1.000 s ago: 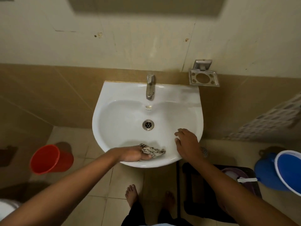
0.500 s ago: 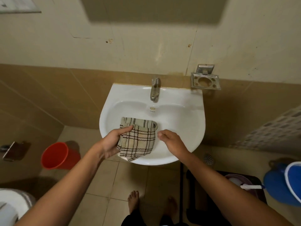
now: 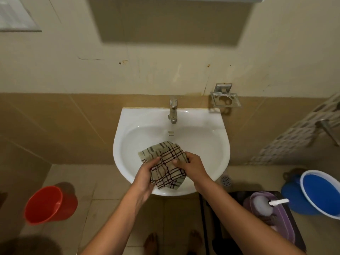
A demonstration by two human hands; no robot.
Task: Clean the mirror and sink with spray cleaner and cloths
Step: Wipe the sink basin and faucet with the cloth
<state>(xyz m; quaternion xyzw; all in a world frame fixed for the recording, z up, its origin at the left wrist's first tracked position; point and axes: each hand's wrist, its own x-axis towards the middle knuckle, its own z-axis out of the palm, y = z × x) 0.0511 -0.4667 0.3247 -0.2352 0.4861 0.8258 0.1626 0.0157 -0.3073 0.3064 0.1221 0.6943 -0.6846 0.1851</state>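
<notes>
Your left hand (image 3: 145,176) and right hand (image 3: 192,165) both clamp the checked cloth (image 3: 166,163) over the sink's (image 3: 219,144) front edge.

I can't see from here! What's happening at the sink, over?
Left hand and right hand both gripping checked cloth over sink. Tap off. Nothing blocking.

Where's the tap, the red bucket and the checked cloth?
tap (image 3: 173,111): head view, on its metal spout.
red bucket (image 3: 48,205): head view, inside its open mouth.
checked cloth (image 3: 166,157): head view, on its middle, between the hands.
</notes>
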